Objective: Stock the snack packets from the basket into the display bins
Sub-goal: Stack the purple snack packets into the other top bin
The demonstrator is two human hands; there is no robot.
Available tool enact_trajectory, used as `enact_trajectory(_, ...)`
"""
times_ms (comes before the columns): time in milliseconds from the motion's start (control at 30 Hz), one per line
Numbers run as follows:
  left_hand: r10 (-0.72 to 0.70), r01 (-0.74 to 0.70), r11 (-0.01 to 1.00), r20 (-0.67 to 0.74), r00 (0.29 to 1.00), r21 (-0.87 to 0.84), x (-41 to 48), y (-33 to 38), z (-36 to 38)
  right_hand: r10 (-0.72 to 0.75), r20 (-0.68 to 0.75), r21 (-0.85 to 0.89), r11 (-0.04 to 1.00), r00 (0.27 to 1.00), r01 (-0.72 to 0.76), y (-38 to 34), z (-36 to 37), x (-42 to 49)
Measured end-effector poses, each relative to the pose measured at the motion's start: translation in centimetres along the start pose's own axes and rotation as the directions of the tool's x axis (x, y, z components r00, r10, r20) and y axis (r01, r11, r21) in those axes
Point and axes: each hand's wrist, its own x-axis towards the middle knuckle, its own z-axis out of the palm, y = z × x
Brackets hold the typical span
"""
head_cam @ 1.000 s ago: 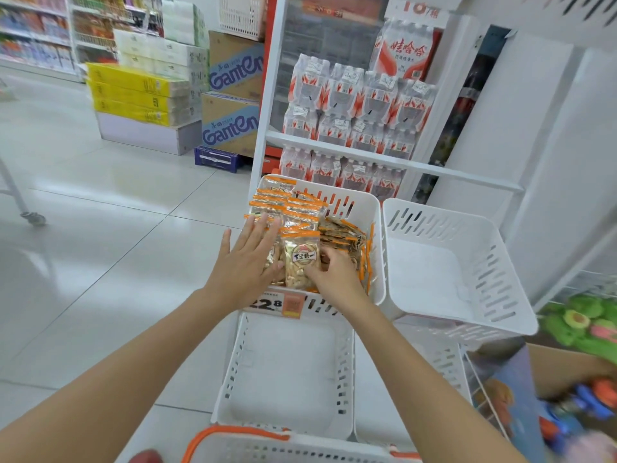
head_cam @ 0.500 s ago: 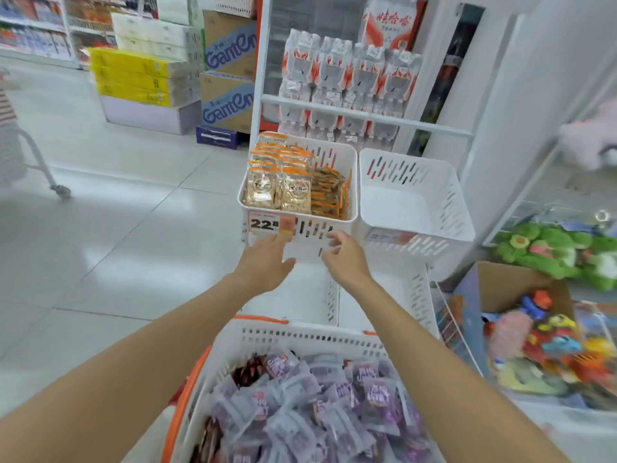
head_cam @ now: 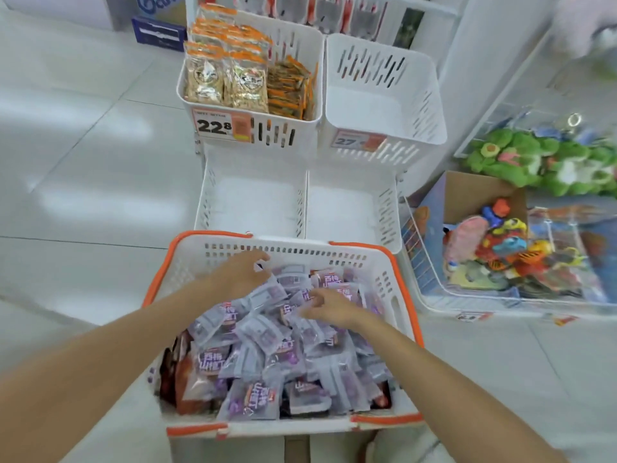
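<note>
Left hand (head_cam: 242,274) and right hand (head_cam: 334,309) coming back from the display bins (head_cam: 300,142) ahead into the basket (head_cam: 293,243), left hand curling over snack packets (head_cam: 263,332), grasp unclear, right hand spreading loosely

1. The floor (head_cam: 83,195) is pale glossy tile with thin dark joints.
2. At centre, four slotted white display bins (head_cam: 430,95) stand stepped, two far and higher, two near and lower. The far-left bin (head_cam: 300,135) holds orange-topped packets (head_cam: 247,81).
3. Right of them on the tiles sits a wire bin (head_cam: 484,310) of bright toys, with a cardboard box (head_cam: 467,192) at its far end.
4. Far left lies a dark blue crate (head_cam: 157,31).
5. Nearest is the basket (head_cam: 283,248); what carries it is hidden.
</note>
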Motion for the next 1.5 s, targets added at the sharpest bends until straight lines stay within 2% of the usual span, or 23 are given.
enact_trajectory(67,0.025,-0.026,0.999,0.041,0.999,0.037,0.2,-0.3,0.7,-0.019,0.018,-0.182,0.983,1.000,0.022,0.7,2.1,0.9)
enact_trajectory(133,0.044,-0.047,0.998,0.070,0.997,0.035,0.3,0.4,1.2,-0.050,-0.039,-0.179,0.983,0.998,0.042,0.9,2.1,1.6)
enact_trajectory(233,-0.003,0.004,0.995,0.013,1.000,-0.097,0.7,1.7,2.3,-0.026,-0.174,0.137,0.989,0.984,0.051,0.6,0.1,1.7)
enact_trajectory(267,-0.073,0.070,0.981,-0.005,0.997,-0.182,0.7,2.3,2.5,0.010,-0.203,0.333,0.941,0.979,0.059,0.1,-0.8,1.5)
enact_trajectory(300,-0.169,0.169,0.940,0.026,0.985,-0.295,0.5,3.0,2.5,0.036,-0.192,0.556,0.827,0.981,0.079,-0.5,-1.5,1.2)
enact_trajectory(333,-0.246,0.272,0.845,0.117,0.962,-0.461,0.5,3.4,2.4,0.021,-0.146,0.731,0.676,0.989,0.094,-1.3,-2.2,0.9)
enact_trajectory(367,-0.261,0.367,0.687,0.259,0.930,-0.627,0.4,3.7,2.2,-0.034,-0.088,0.833,0.545,0.996,0.092,-2.0,-2.6,0.5)
enact_trajectory(400,-0.215,0.429,0.524,0.373,0.903,-0.736,0.2,4.0,1.8,-0.103,-0.034,0.868,0.490,0.994,0.080,-2.7,-2.9,0.1)
enact_trajectory(433,-0.159,0.447,0.410,0.420,0.893,-0.795,0.0,3.9,1.5,-0.155,0.004,0.862,0.501,0.988,0.075,-3.2,-3.1,0.0)
enact_trajectory(467,-0.134,0.438,0.348,0.418,0.898,-0.829,-0.1,3.4,1.2,-0.191,0.023,0.830,0.551,0.981,0.087,-3.6,-3.2,-0.2)
enact_trajectory(533,-0.179,0.395,0.308,0.355,0.918,-0.866,-0.2,2.2,0.5,-0.191,0.011,0.786,0.609,0.982,0.109,-4.0,-3.4,0.0)
enact_trajectory(600,-0.254,0.375,0.321,0.303,0.919,-0.869,-0.5,0.4,-0.6,-0.128,-0.048,0.763,0.635,0.991,0.119,-4.1,-2.8,0.6)
enact_trajectory(633,-0.293,0.368,0.336,0.275,0.916,-0.867,-0.7,-0.4,-1.2,-0.109,-0.078,0.686,0.715,0.991,0.132,-4.2,-2.1,0.9)
enact_trajectory(700,-0.372,0.346,0.373,0.202,0.906,-0.861,-1.2,-2.1,-2.2,-0.144,-0.066,0.376,0.913,0.987,0.158,-4.4,0.4,1.4)
enact_trajectory(767,-0.395,0.313,0.393,0.148,0.906,-0.865,-1.9,-3.3,-2.7,-0.208,0.109,0.078,0.977,0.972,0.200,-4.4,4.1,1.8)
enact_trajectory(800,-0.398,0.310,0.404,0.140,0.907,-0.860,-2.3,-3.7,-2.9,-0.222,0.179,-0.098,0.965,0.958,0.242,-4.5,5.7,1.9)
enact_trajectory(867,-0.391,0.317,0.449,0.136,0.911,-0.835,-3.1,-4.1,-3.0,-0.307,0.186,-0.449,0.819,0.933,0.358,-4.0,8.1,2.3)
enact_trajectory(933,-0.398,0.311,0.512,0.099,0.912,-0.801,-3.8,-4.3,-3.2,-0.367,0.103,-0.517,0.774,0.925,0.365,-4.0,8.5,2.6)
enact_trajectory(1033,-0.390,0.284,0.513,0.074,0.918,-0.810,-4.2,-4.3,-3.6,-0.260,-0.024,-0.280,0.929,0.965,0.243,-4.8,5.9,2.5)
enact_trajectory(1133,-0.390,0.219,0.408,0.047,0.920,-0.886,-4.2,-4.2,-4.0,-0.156,-0.166,0.089,0.981,0.974,0.172,-6.2,1.6,1.5)
enact_trajectory(1300,-0.371,0.149,0.230,0.054,0.927,-0.962,-3.6,-1.8,-4.2,-0.155,-0.224,0.544,0.799,0.962,0.256,-8.7,-3.4,-1.1)
enact_trajectory(1400,-0.313,0.133,0.090,0.098,0.944,-0.987,-3.1,0.0,-4.2,-0.162,-0.305,0.549,0.775,0.939,0.312,-9.0,-4.3,-1.3)
enact_trajectory(1500,-0.272,0.137,0.024,0.125,0.954,-0.990,-2.9,1.9,-4.0,-0.177,-0.324,0.603,0.718,0.929,0.347,-8.9,-4.6,-1.6)
